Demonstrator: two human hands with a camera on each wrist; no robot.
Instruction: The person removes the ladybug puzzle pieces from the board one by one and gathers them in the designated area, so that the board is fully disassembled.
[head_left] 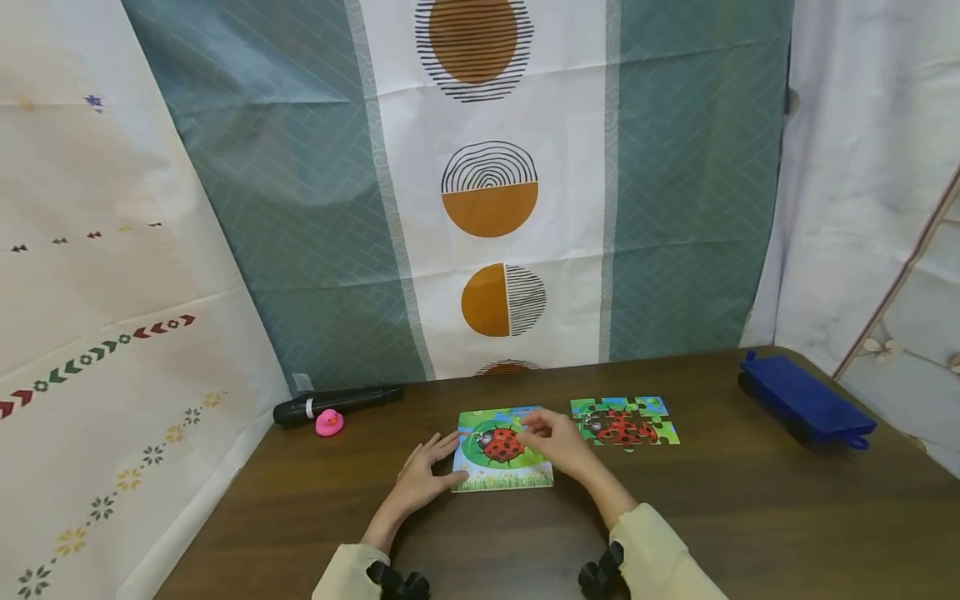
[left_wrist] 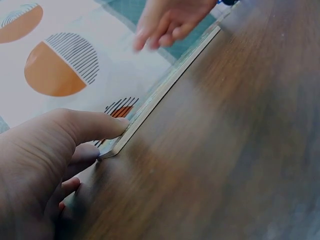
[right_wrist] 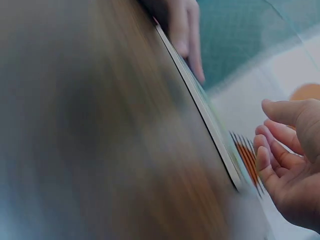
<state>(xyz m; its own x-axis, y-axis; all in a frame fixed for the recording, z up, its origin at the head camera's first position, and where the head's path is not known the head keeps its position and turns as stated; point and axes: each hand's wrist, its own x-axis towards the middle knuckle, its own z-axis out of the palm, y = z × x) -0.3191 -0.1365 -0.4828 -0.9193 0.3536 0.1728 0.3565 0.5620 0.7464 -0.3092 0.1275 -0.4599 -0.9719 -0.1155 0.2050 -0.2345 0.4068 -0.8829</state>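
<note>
A flat square board (head_left: 507, 477) with a ladybug picture lies on the table. My left hand (head_left: 422, 479) touches its left side with fingers extended; in the left wrist view, the thumb of the left hand (left_wrist: 65, 145) presses the near edge by the corner. Over the board's right part hovers my right hand (head_left: 555, 442), fingers loosely bent. In the right wrist view, no object shows between thumb and fingers of the right hand (right_wrist: 295, 160). Just right of it lies a group of ladybug jigsaw pieces (head_left: 622, 427), laid together with small gaps.
At the back left, a pink rubber duck (head_left: 329, 422) sits before a black cylindrical object (head_left: 345, 404) with a white band. A blue tray-like object (head_left: 806, 400) lies at the right. The brown table (head_left: 705, 517) meets hanging cloth (head_left: 322, 250) at the back.
</note>
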